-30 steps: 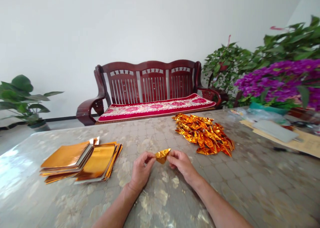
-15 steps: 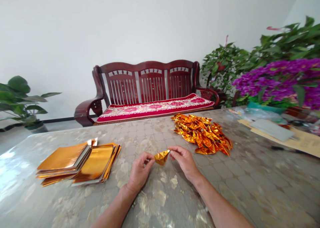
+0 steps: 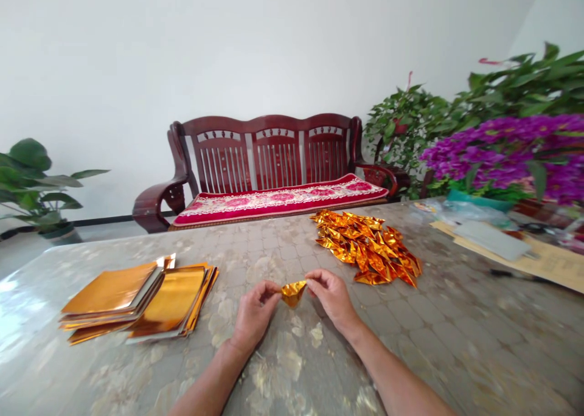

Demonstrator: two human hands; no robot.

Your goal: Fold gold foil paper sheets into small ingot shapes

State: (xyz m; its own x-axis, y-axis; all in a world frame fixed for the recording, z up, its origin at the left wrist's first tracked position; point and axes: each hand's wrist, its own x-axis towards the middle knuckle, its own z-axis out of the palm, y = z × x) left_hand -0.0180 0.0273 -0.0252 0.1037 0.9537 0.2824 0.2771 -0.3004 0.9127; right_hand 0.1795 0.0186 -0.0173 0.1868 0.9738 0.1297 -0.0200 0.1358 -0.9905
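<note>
Gold foil piece (image 3: 293, 294) between my hands | left hand (image 3: 254, 312) pinching one tip, right hand (image 3: 334, 299) the other | step, I judge: shaping the fold | next calls for light, even pressure | foil pile (image 3: 371, 249) beyond, to the right

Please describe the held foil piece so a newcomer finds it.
On the patterned table, look between the foil sheets and folded-foil heap. There, the left hand and right hand pinch a pointed gold foil piece, the only one outside the heap.
</note>
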